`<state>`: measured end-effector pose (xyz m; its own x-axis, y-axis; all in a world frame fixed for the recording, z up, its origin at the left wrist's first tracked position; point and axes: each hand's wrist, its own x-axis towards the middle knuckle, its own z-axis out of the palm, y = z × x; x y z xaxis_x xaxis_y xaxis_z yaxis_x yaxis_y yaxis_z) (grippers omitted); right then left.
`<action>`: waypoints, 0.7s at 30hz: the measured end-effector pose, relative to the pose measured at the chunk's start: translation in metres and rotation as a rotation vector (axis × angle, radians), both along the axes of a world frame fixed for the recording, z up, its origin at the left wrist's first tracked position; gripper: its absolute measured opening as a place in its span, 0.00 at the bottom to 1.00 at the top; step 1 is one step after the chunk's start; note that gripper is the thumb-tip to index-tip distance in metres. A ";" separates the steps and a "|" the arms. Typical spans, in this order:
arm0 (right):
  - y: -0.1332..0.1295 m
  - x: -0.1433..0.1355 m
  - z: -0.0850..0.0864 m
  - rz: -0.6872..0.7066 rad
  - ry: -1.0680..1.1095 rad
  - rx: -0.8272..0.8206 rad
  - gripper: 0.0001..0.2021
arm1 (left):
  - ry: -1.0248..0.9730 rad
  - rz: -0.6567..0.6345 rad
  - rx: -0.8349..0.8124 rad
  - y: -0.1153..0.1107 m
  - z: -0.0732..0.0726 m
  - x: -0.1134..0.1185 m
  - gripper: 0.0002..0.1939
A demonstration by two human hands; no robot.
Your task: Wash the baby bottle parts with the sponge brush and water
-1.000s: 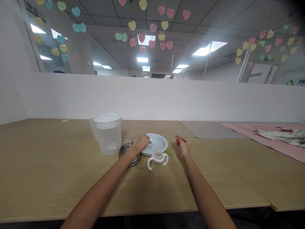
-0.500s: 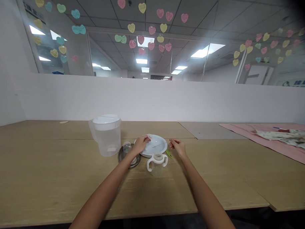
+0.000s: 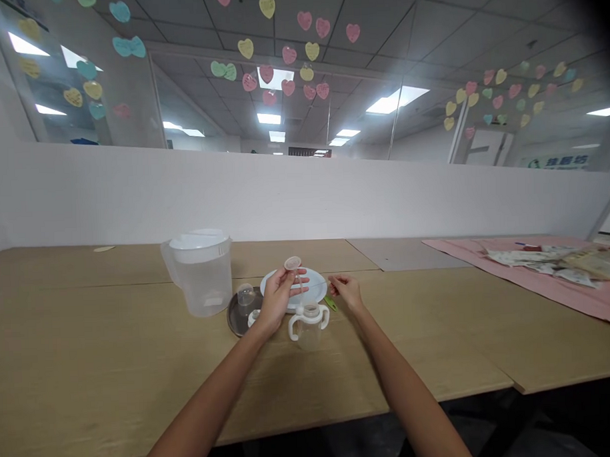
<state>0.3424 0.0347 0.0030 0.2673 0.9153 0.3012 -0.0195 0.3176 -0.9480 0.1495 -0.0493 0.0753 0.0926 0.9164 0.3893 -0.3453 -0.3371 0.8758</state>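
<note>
L hand (image 3: pixel 276 297) has lifted a small round disc w/ thin straw (image 3: pixel 293 263) off the white plate (image 3: pixel 317 279), grip pinched on it. R hand (image 3: pixel 346 292) moved in beside plate, fingers loosely curled, holding nothing, near two-handled cup (image 3: pixel 308 320) on tabletop (image 3: pixel 114 355).

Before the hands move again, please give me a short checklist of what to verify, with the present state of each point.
1. Left hand holds the small round disc piece raised above the white plate: ok.
2. Right hand free, holding nothing: cannot tell, fingers curled.
3. Two-handled cup upright and uncovered on top: ok.
4. Pitcher upright with lid on, apart from both hands: ok.
5. Disc piece clean and undamaged: cannot tell, too small.
6. Green item beside the plate identified: cannot tell, mostly hidden.
</note>
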 end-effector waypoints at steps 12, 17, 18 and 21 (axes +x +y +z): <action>-0.002 -0.003 0.001 0.055 -0.004 0.002 0.14 | -0.229 -0.110 0.070 -0.001 -0.012 0.014 0.15; -0.003 -0.002 0.002 0.049 -0.014 -0.003 0.15 | -0.066 -0.075 0.125 -0.003 -0.019 0.013 0.12; -0.003 -0.002 0.002 0.048 -0.019 -0.010 0.14 | 0.011 -0.041 0.143 -0.004 -0.021 0.012 0.12; -0.002 -0.001 0.001 0.049 -0.016 -0.023 0.14 | 0.290 0.071 0.250 -0.007 -0.025 0.008 0.11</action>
<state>0.3411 0.0327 0.0036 0.2176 0.9338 0.2840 -0.0193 0.2950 -0.9553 0.1577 -0.0560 0.0501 0.1713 0.8049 0.5681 -0.0635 -0.5664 0.8217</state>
